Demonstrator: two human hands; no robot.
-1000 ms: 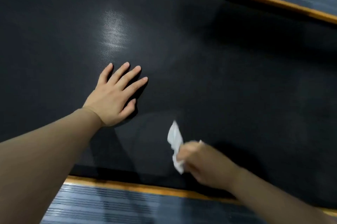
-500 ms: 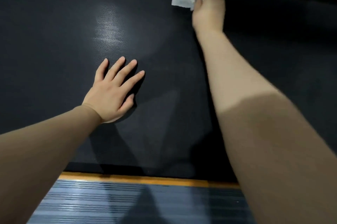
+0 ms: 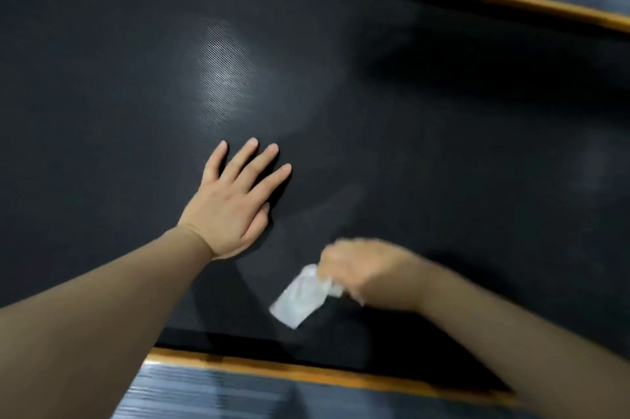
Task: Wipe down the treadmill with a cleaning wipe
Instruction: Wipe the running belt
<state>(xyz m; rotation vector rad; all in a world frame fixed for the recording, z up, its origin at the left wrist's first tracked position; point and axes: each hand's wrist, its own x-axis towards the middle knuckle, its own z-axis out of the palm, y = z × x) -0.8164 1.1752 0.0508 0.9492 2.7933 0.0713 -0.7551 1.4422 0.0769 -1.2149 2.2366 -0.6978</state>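
Head cam: left hand is flat, fingers spread, pressing on the black treadmill belt. Right hand is blurry but pinching a crumpled white cleaning wipe low on the belt, near the near orange edge strip. My guess at the risk: with that loose pinch, the textured belt could drag the wipe free, or bunch it up and leave streaks. No containers anywhere.

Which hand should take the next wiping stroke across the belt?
Right. The right hand already grips the wipe low on the belt, while the left hand lies flat, fingers spread, bracing on it.
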